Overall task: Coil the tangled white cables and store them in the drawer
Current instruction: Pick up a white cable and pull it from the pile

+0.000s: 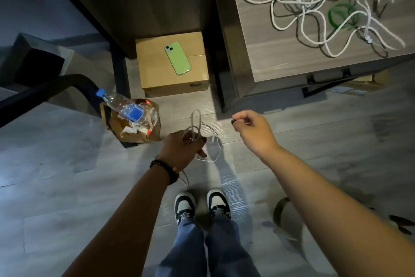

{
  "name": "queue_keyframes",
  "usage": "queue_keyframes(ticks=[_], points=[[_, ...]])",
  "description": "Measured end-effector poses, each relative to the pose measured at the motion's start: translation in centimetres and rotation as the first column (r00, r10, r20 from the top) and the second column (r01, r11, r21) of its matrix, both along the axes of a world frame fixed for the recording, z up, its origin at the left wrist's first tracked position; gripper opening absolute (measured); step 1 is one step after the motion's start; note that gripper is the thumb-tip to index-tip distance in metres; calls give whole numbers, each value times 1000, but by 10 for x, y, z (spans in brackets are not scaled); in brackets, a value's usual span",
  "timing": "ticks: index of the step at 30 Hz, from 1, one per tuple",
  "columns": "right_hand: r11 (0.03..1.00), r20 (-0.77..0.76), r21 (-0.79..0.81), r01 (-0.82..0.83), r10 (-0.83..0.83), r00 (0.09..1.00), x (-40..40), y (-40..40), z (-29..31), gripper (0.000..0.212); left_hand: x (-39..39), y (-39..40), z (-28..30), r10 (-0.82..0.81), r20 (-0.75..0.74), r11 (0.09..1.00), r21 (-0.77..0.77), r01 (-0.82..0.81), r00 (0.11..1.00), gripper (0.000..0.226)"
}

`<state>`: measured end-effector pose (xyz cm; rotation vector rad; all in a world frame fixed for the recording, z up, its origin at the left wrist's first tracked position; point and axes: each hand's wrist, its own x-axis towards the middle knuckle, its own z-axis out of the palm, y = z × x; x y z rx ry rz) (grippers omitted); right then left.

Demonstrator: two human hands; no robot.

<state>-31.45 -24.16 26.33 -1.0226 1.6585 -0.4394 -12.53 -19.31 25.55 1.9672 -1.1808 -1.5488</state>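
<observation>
So the left hand is gripping a bunch of white cable with the fingers curled round it; a couple of loops are sticking up past the knuckles on the far side, and more of it is hanging loose to the right and trailing down past the wrist, which is wearing a dark bead bracelet. The right hand is sitting a bit further right and well apart from the left, fingers curled in, pinching something small and dark at the fingertips; honestly can't tell what that is, or if it's the end of the cable.

The rest of the tangled white cables are lying in a big messy heap on the grey wood cabinet at the far right; there's a green loop sitting in the middle of that mess. A dark handle is showing on the front of the cabinet just under the top edge.

Left of the cabinet, a cardboard box is sitting on the floor with a green phone lying on top; nearer and further left, a paper bag is holding a plastic bottle with a blue cap, plus crumpled wrappers. Black and white sneakers are standing at the near side, right below the hands.
</observation>
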Motion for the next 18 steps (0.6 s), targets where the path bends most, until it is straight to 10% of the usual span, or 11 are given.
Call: queue_keyframes(ticks=[10, 18], points=[[923, -329, 366, -118, 247, 912, -12, 45, -243, 9, 34, 30, -165, -83, 9, 992, 101, 82, 996, 15], [851, -343, 502, 158, 28, 939, 2, 73, -413, 35, 50, 40, -286, -34, 40, 997, 76, 31, 999, 9]])
